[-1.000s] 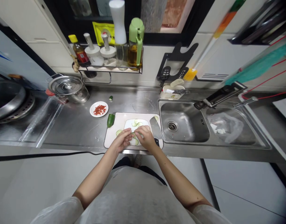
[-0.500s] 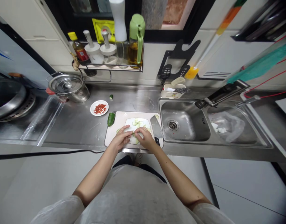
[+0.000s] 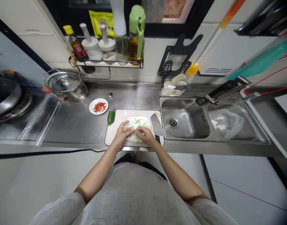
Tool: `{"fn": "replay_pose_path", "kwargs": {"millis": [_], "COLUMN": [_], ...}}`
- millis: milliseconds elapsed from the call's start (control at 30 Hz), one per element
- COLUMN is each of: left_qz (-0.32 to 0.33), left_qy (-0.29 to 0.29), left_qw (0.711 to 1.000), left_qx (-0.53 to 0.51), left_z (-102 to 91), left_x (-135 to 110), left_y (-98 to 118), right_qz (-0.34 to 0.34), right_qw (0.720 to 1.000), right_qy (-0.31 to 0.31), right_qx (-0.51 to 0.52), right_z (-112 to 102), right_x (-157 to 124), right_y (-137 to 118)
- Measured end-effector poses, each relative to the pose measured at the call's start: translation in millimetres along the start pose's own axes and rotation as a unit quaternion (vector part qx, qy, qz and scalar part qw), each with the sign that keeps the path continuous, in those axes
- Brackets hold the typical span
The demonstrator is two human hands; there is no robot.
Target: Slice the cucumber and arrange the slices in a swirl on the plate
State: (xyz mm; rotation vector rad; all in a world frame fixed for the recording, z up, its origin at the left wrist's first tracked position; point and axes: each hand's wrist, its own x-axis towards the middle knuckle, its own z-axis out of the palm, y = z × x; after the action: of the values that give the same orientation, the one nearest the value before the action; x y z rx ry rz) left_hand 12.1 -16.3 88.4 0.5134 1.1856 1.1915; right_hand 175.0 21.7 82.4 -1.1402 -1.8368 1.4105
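Observation:
A pale cutting board (image 3: 115, 132) lies on the steel counter, left of the sink. On it stands a white plate (image 3: 145, 120) with several thin cucumber slices (image 3: 136, 119). My left hand (image 3: 123, 133) and my right hand (image 3: 144, 135) meet over the plate's near edge. Their fingertips pinch together on cucumber slices between them. A cleaver (image 3: 156, 125) lies flat on the board's right side, just right of my right hand. A dark green cucumber end (image 3: 111, 117) sits at the board's top left corner.
A small white dish of chopped red chili (image 3: 98, 106) and a lidded steel pot (image 3: 65, 85) stand to the left. A condiment rack (image 3: 108, 64) hangs on the wall. A double sink (image 3: 187, 123) with a plastic bag (image 3: 224, 122) lies right. A wok (image 3: 4, 97) sits far left.
Both hands have shifted slightly away from me over the plate, and their fingertips have drawn closer together. More cucumber slices show on the plate's far side.

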Motion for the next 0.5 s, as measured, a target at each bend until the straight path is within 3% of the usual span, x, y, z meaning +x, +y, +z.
{"fn": "replay_pose_path", "kwargs": {"millis": [500], "left_qz": [0.097], "left_qy": [0.000], "left_qw": [0.993], "left_qx": [0.067], "left_z": [-1.2], "left_x": [9.2], "left_y": [-14.6], "right_qz": [0.104], "right_qw": [0.984], "right_qy": [-0.002], "right_qx": [0.146], "right_z": [2.6], "right_x": [7.4], "right_y": [12.3]}}
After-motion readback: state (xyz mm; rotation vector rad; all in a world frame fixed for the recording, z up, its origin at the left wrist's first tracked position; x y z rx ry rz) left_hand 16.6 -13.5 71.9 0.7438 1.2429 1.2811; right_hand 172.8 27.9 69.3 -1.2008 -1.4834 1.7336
